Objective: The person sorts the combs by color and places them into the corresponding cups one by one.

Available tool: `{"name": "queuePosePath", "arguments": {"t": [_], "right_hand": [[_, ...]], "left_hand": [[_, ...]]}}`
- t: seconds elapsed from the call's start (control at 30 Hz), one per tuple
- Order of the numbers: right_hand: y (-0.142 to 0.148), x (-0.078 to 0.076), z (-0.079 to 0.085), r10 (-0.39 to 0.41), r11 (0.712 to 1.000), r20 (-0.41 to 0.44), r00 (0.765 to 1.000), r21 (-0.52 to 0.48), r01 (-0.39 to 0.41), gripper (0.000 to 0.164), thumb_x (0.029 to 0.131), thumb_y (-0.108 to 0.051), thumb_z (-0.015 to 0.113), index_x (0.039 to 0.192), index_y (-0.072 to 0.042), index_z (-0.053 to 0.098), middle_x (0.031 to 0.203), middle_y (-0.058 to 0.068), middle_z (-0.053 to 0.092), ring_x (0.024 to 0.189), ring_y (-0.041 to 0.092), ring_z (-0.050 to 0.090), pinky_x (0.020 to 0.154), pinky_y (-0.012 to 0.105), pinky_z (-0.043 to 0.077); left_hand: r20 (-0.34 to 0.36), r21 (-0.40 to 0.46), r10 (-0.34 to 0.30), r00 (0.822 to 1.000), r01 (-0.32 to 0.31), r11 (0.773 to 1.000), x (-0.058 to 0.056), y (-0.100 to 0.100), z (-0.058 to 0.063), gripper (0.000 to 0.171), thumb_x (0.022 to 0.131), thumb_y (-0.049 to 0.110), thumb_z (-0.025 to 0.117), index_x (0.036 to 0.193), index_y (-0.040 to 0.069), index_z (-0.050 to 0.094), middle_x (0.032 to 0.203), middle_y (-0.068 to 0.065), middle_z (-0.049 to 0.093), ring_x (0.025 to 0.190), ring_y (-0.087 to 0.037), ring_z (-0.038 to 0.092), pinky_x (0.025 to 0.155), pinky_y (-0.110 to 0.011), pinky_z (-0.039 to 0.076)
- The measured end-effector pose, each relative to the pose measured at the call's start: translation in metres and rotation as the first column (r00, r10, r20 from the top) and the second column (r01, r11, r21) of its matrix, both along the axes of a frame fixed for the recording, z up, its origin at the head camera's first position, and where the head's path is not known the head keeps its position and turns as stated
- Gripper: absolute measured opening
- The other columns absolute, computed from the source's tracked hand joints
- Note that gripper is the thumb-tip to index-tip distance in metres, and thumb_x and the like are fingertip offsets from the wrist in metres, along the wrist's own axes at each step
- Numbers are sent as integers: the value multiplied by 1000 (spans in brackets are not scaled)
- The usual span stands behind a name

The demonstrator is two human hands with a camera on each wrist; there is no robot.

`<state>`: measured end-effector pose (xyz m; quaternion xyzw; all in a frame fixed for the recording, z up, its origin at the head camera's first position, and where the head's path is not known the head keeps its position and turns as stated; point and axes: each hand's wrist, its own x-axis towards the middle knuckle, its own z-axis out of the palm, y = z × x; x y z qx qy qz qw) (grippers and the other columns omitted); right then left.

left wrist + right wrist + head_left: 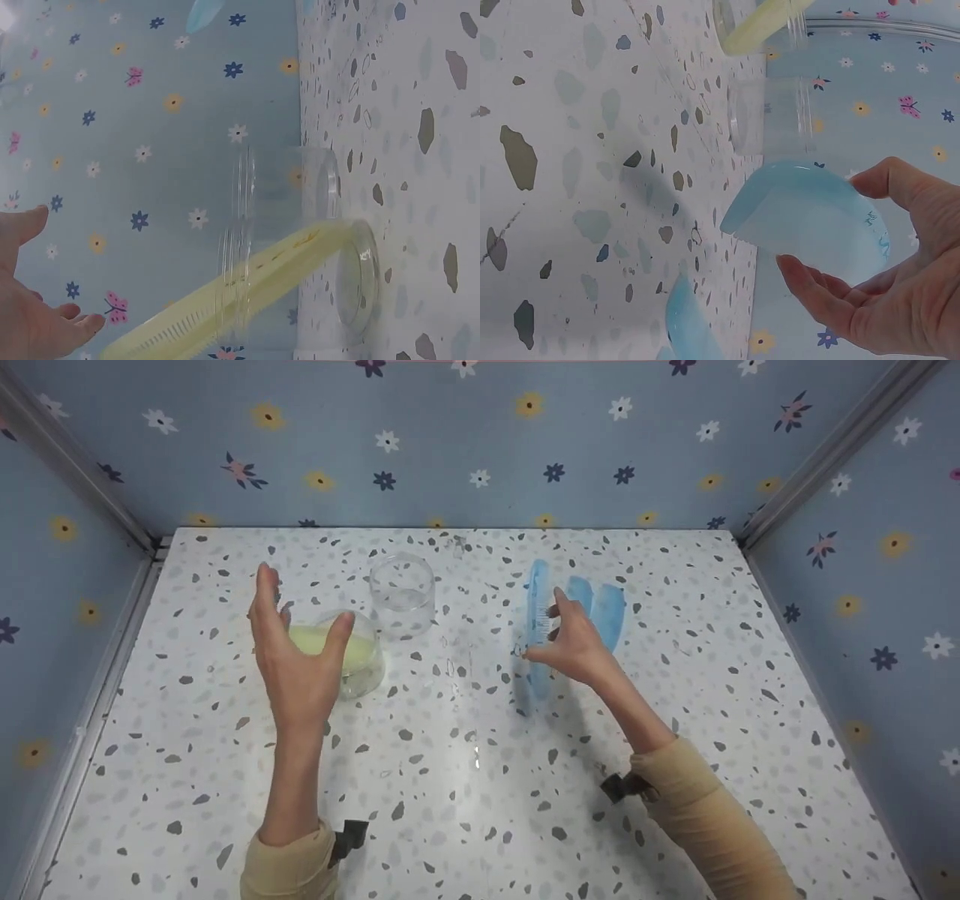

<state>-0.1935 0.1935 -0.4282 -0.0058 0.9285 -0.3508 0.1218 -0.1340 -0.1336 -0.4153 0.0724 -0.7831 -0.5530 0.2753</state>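
My right hand [574, 645] pinches a translucent blue comb [538, 585] between thumb and fingers, its length running front to back above the table. In the right wrist view the thumb and fingers grip the comb [787, 202] by its edges, off the surface. My left hand [296, 682] is held up with fingers and thumb spread, touching nothing. Behind it a yellow comb [274, 277] leans in a transparent cup [365, 684], sticking out past the rim. Two more blue combs, a right one [613, 611] and a left one [580, 589], lie beyond my right hand, partly hidden by it.
A second transparent cup [403, 596] stands behind the one with the yellow comb. The speckled white table [465, 810] is bounded by blue flowered panels at the back [450, 442], left and right.
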Motion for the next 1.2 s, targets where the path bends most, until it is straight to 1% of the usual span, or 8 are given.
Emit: {"name": "queuePosePath", "arguments": {"t": [0.23,0.4,0.47,0.57,0.77,0.87,1.0,1.2], "right_hand": [[5,2,6,12,999,-53,999,-50,-15,109,79,-15,73,166,-8,7,146,12,44,120,31,58,84,40,52],[7,3,9,-1,998,-82,997,-67,-4,110,78,-12,74,166,-10,9,147,11,44,125,33,58,85,40,54],[7,3,10,-9,997,-88,996,-74,2,110,78,-12,74,166,-11,9,148,11,44,126,34,57,86,40,54],[9,4,10,-15,996,-93,996,-84,7,109,78,-11,74,166,-12,9,148,11,43,127,34,57,86,40,54],[11,6,12,-13,995,-112,994,-103,1,108,79,-10,73,166,-13,10,149,11,42,125,30,56,84,39,53],[12,6,14,-14,993,-120,993,-117,0,108,79,-11,74,166,-14,11,149,10,42,126,29,56,84,38,54],[13,7,15,-26,990,-137,990,-143,6,108,78,-11,75,166,-14,12,148,9,42,126,29,55,85,39,57],[14,7,18,-47,982,-175,983,-191,13,105,78,-9,73,166,-14,15,147,9,41,123,24,56,91,41,62]], "left_hand": [[40,46,-144,989,142,989,-25,17,-8,97,91,26,80,166,21,18,166,0,33,154,-12,31,128,-31,31],[81,-15,-201,976,203,979,-48,28,-15,98,90,30,79,166,19,17,168,-4,30,156,-18,29,128,-38,31],[115,-39,-209,971,214,976,-56,31,-17,98,91,32,78,166,19,17,169,-5,29,157,-20,28,129,-42,30],[193,-68,-208,959,225,972,-68,35,-19,99,92,36,76,167,21,14,170,-7,25,159,-25,25,129,-50,28],[345,-135,-203,916,263,955,-89,40,-22,101,93,43,72,167,24,7,173,-9,17,161,-31,17,131,-54,22],[389,-165,-196,900,277,946,-98,40,-25,101,93,45,71,167,24,6,173,-9,15,161,-32,16,131,-55,22],[425,-202,-198,883,306,931,-107,39,-31,102,93,45,71,167,21,5,173,-12,16,160,-35,19,129,-57,25],[489,-247,-193,851,347,905,-117,38,-42,106,92,47,72,167,14,6,171,-19,17,158,-40,21,128,-58,27]]}}
